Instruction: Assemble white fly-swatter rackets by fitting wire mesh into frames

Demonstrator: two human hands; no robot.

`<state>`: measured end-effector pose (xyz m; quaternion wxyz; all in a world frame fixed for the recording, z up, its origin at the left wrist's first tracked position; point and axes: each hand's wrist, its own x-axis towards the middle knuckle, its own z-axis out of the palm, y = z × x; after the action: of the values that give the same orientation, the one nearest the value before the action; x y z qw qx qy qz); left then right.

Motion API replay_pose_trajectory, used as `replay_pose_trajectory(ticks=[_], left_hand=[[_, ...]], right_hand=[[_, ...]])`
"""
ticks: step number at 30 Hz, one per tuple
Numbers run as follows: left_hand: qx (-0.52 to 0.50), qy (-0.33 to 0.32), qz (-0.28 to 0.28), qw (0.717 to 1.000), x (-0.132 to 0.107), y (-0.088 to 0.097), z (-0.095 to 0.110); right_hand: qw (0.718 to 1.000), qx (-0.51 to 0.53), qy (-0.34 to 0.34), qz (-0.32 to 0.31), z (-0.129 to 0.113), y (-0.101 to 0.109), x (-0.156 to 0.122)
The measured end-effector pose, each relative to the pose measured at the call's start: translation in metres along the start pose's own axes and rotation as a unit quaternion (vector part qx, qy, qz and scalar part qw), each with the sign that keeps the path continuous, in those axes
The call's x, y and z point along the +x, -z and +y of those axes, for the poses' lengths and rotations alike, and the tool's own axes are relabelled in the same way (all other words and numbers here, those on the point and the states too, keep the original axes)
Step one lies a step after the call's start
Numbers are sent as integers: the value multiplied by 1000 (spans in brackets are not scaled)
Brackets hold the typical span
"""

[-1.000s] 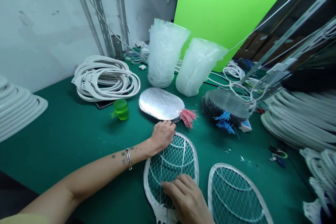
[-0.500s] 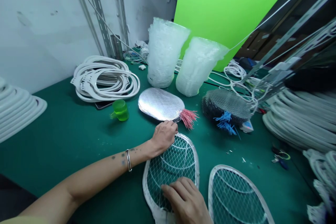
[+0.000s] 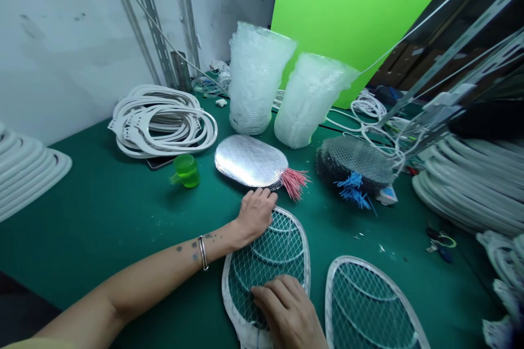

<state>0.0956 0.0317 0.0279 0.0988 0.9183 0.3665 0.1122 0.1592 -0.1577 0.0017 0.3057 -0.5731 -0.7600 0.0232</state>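
Note:
A mosquito swatter frame (image 3: 308, 251) with a white rim and a wire mesh lies flat on the table under both hands. At its far end, my left hand (image 3: 256, 215) is closed over the rim, with the fingertips partly out of sight. My right hand (image 3: 289, 311) rests over the lower mesh near the throat, its fingers curled and pressed together; what they pinch, if anything, is hidden. Just right of it lies a second swatter frame (image 3: 333, 272) of the same kind. Beyond my left hand sits a stack of silvery mesh sheets (image 3: 249, 159) with red wires at one end.
A green cup (image 3: 187, 170) stands left of the mesh stack, near piled white frames (image 3: 141, 139). Two tall stacks of translucent pieces (image 3: 257, 82) rise at the back. Dark mesh sheets (image 3: 352, 161) with blue wires, keys (image 3: 441, 242) and piled white rings (image 3: 470, 185) are on the right.
Both hands keep nearly the same places on the swatter frame. My right fingers have shifted very slightly. The view has tilted a little.

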Motion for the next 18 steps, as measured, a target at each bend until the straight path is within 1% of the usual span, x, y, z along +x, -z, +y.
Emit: replay_pose_trajectory(ticks=[5,8,10,12,14,16,18], left_hand=[[5,-3,-7,1000,1,2,1],[9,-11,-8,1000,2,3,2],[7,-16,-11,1000,2,3,1],[2,-16,-15,1000,2,3,1],[-4,-12,-16,1000,2,3,0],[-11,-8,-14,1000,2,2,-1],[-20,-2,-12,1000,2,1,-2]], right_hand=[[1000,24,-16,-2,-2,-5,-4],[997,71,-35,-23,-5,6,0],[990,105,-94,-23,2,19,11],[980,76,-185,10,19,29,29],[966,1,-254,48,44,31,51],[960,-35,-274,54,69,26,70],[959,-35,-278,43,86,18,81]])
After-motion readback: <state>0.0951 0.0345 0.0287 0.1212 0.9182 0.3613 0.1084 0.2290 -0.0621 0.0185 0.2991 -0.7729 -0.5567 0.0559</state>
